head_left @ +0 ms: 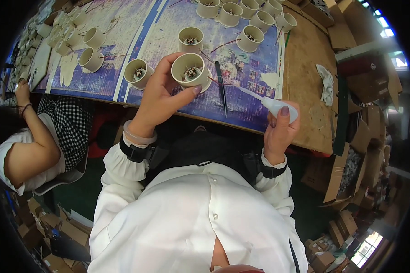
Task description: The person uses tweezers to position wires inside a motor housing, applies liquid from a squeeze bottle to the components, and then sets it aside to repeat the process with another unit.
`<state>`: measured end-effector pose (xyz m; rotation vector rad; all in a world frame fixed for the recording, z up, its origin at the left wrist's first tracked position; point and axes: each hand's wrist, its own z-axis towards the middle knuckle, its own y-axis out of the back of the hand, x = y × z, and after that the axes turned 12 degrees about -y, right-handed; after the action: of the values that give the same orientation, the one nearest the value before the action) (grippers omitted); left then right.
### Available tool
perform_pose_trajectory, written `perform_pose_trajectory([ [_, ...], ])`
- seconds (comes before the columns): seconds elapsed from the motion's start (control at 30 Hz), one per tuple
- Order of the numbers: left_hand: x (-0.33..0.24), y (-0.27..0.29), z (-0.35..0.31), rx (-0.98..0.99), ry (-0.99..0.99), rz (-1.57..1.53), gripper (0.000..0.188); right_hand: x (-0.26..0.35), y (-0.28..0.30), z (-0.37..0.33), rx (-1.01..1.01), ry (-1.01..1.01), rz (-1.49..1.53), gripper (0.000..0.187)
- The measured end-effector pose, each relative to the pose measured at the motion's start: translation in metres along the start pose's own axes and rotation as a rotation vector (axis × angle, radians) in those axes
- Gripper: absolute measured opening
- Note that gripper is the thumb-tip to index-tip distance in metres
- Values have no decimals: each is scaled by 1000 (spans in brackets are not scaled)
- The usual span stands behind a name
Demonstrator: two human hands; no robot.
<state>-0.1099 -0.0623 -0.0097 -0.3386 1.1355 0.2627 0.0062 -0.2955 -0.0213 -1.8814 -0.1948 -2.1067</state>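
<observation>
My left hand (pixel 158 96) is closed around a cream cylindrical housing (pixel 181 81), thumb on its near rim side and fingers behind. The open top of the housing tilts toward me and shows a small round motor part with copper-coloured detail; thin reddish wires come out at its right. In my right hand (pixel 282 129) is a small white squeeze bottle (pixel 273 106), its thin nozzle pointing up and left toward the housing but apart from it. Between the two hands, dark tweezers (pixel 221 88) lie on the blue printed table covering (pixel 250 111).
Similar housings stand left (pixel 136 73), behind (pixel 190 39) and back right (pixel 250 38), several more farther off. A crumpled white cloth (pixel 325 84) lies on the bare brown board at right. Another person's arm (pixel 41 136) is at far left. Cardboard boxes (pixel 346 177) surround the floor.
</observation>
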Motion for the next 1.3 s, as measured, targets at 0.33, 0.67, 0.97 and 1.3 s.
perform_pose_trajectory([
  [0.33,0,-1,-3,-18,26,-106,61,2,-6,-5,41,0,-60,27],
  [0.67,2,-2,-2,-4,29,-105,63,-2,-3,-3,39,2,-127,28],
  [0.97,2,-2,-3,22,-4,-83,62,2,-6,-5,57,28,-176,28],
  [1.3,4,-4,-3,24,-141,92,62,-6,-5,-4,46,7,-173,27],
])
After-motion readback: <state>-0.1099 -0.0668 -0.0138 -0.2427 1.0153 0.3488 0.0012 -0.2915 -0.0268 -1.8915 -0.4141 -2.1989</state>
